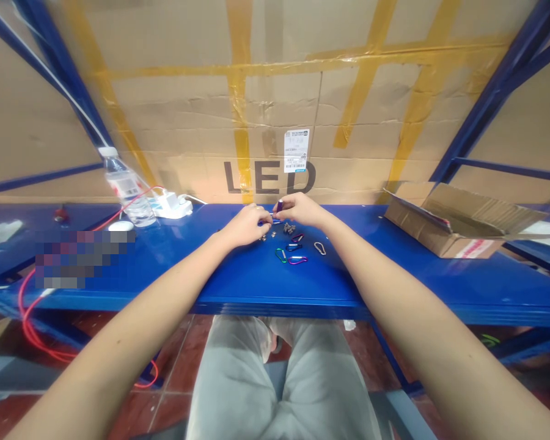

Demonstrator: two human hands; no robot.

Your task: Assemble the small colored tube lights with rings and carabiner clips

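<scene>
Bare forearms stretched over the blue table, with the right hand pinching a little purple piece at its fingertips, the left hand curled right beside it (tbh couldn't tell what that one held), and loose carabiners lying just nearer the body.

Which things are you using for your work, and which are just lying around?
In use, it seems: purple piece in the right hand, clips, small metal bits.
Probably just lying about: water bottle, white power strip, open cardboard box.
</scene>
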